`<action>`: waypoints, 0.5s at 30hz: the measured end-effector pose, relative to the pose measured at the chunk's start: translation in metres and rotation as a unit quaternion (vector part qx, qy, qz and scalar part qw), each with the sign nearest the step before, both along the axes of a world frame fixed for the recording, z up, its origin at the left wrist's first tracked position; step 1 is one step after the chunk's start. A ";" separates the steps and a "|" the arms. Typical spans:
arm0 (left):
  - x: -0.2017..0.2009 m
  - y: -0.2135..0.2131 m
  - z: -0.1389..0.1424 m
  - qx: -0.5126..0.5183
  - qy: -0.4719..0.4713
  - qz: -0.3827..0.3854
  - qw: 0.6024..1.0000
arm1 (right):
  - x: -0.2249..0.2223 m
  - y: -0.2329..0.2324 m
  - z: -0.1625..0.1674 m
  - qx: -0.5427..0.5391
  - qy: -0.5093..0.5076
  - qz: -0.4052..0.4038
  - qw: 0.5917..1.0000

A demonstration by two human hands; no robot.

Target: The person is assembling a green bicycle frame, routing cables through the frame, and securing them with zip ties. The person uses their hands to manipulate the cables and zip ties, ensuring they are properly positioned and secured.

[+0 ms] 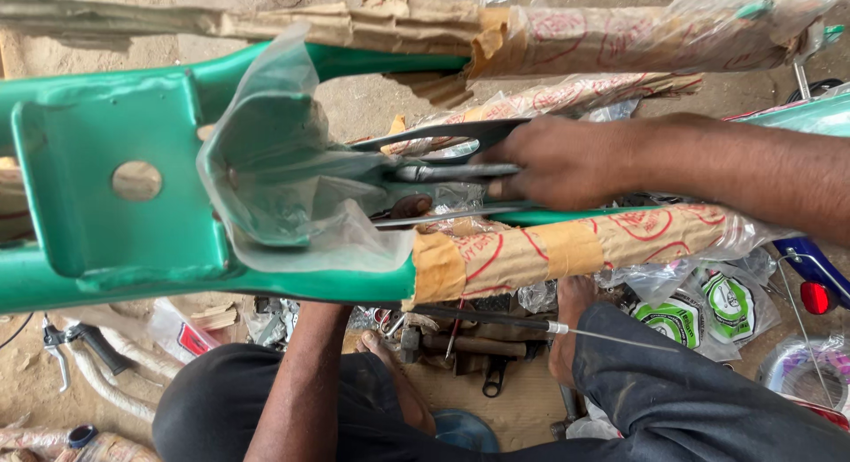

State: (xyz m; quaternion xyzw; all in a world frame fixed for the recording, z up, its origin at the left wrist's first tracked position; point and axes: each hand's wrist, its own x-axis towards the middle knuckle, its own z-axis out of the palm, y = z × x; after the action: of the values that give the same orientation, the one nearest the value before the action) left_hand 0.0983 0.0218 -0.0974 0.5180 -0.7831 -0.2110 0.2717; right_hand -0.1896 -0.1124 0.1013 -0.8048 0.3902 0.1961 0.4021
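Green painted steel frame (pixel 97 187), smooth, boxy | my right hand (pixel 553 161) closed on dark metal scissors (pixel 443 165) | blades by my fingertips at crinkled clear plastic (pixel 292 187) | brown paper wrap (pixel 567 249) just below my hand | left hand hidden under frame, cannot tell.

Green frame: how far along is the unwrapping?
Done: the wide end of the green frame is bare, clear plastic peeled open. In hand: the right hand works scissors between the tubes; the left hand is hidden under the frame. Left: brown paper wrap on the tubes.
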 end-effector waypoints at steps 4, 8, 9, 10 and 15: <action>0.012 0.010 -0.011 0.020 -0.016 0.058 0.998 | 0.005 0.005 0.013 -0.022 0.056 0.015 0.998; 0.013 0.010 -0.023 0.022 -0.019 0.068 0.997 | 0.011 0.007 0.037 -0.023 0.104 0.015 0.994; 0.013 0.008 -0.025 0.022 -0.020 0.070 0.997 | 0.012 0.007 0.042 -0.010 0.099 -0.013 0.995; 0.013 0.008 -0.026 0.021 -0.020 0.072 0.997 | 0.013 0.008 0.046 0.002 0.095 -0.041 0.995; 0.011 0.005 -0.026 0.022 -0.022 0.077 0.997 | 0.018 0.008 0.045 -0.032 0.054 0.007 0.998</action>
State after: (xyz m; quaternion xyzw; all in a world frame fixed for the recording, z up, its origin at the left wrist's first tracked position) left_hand 0.1097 0.0265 -0.1234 0.5870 -0.7419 -0.1951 0.2587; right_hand -0.1717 -0.1041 0.1467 -0.8081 0.4115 0.2297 0.3533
